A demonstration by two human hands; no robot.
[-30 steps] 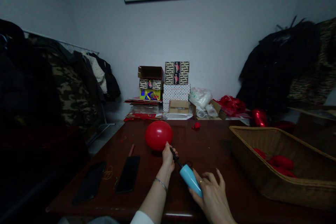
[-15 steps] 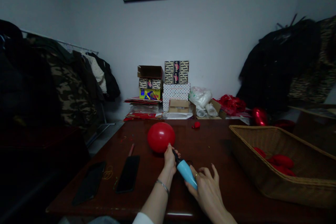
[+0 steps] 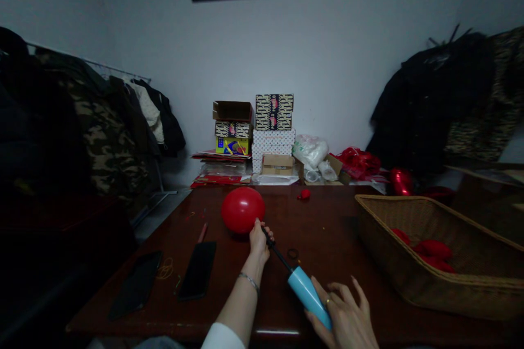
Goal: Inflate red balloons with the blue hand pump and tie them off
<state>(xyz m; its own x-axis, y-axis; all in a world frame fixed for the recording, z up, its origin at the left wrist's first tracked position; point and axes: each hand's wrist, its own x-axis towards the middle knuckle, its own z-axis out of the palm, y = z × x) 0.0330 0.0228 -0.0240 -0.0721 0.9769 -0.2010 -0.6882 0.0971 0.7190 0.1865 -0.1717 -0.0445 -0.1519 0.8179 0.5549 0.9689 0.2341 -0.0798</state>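
A red balloon (image 3: 242, 209), round and inflated, sits at the nozzle end of a hand pump (image 3: 309, 295) with a light blue barrel and a black rod. My left hand (image 3: 259, 240) is closed around the black nozzle end and the balloon's neck, which the fingers mostly hide. Lower right, my right hand (image 3: 343, 308) grips the blue barrel between thumb and fingers, some fingers raised off it. The black rod shows between barrel and nozzle, so the pump is drawn out.
A wicker basket (image 3: 417, 278) with several red balloons stands at the right. Two dark phones (image 3: 197, 271) and yellow rubber bands (image 3: 165, 269) lie left. A small red balloon (image 3: 305, 194) lies near the far edge; stacked boxes (image 3: 273, 144) stand behind the table.
My right hand has pulled the blue barrel back toward the lower right, exposing the black rod. My left hand and the balloon have shifted slightly left and up.
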